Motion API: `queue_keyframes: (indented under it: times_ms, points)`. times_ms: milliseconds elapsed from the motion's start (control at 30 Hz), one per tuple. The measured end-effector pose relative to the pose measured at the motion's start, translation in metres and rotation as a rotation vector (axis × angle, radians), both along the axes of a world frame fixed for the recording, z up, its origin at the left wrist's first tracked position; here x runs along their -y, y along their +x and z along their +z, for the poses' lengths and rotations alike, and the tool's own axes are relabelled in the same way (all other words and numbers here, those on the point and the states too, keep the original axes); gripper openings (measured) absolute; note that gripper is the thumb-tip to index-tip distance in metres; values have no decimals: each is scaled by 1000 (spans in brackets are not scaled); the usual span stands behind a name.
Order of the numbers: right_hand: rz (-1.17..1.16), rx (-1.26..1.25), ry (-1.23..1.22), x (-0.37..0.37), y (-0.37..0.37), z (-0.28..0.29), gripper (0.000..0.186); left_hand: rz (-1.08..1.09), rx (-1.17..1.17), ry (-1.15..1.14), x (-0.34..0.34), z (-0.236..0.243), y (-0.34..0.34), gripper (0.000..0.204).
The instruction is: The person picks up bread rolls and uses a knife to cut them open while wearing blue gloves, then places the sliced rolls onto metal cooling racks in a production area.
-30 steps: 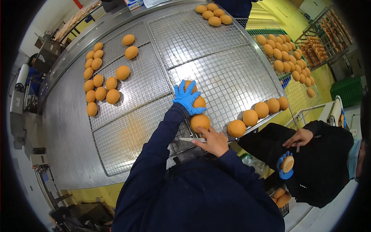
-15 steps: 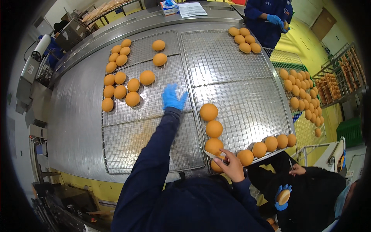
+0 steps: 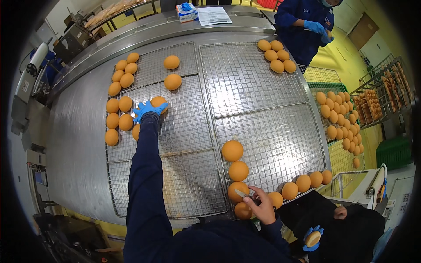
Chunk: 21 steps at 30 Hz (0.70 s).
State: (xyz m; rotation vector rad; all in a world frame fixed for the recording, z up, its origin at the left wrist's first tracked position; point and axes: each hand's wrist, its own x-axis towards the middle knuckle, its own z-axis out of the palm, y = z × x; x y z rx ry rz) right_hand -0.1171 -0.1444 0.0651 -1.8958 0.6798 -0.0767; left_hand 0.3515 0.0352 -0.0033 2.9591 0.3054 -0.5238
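My left hand (image 3: 146, 111), in a blue glove, reaches out with fingers spread and rests over a round golden bun (image 3: 158, 101) on the left wire racks (image 3: 180, 131). More buns sit along that side, some partly hidden by my arm. My bare right hand (image 3: 263, 206) is closed on a small knife (image 3: 240, 193), its blade over a bun (image 3: 233, 195) at the lower left of the right wire rack (image 3: 267, 131). That bun belongs to a short column of buns, which meets a row along the near edge.
A steel table (image 3: 74, 153) carries the racks. A co-worker (image 3: 298, 41) stands at the back right; another (image 3: 351, 232), holding a pale bun (image 3: 312, 239), is at lower right. A loaded rack (image 3: 342, 158), bread trolley (image 3: 368, 105), glove box (image 3: 187, 15) and paper (image 3: 212, 15) are around.
My left hand has left the column of buns on the right rack and moved left to a bun on the left rack. The view has shifted. My right hand still holds the knife.
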Motion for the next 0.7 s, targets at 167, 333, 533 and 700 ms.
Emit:
queue_keyframes:
  times_ms: [167,333,533,700]
  points:
    - [-8,-6,-15,0,-2,-3,46,-31,29,24,15,9,-10,101]
    - [-59,6,-125,-5,-10,5,46,-51,75,-21,14,11,-21,104]
    - [-143,19,-184,-25,-34,15,48,25,96,-119,-8,-12,22,109]
    - [-214,14,-150,-52,-49,15,48,475,-54,-2048,-6,31,-42,88]
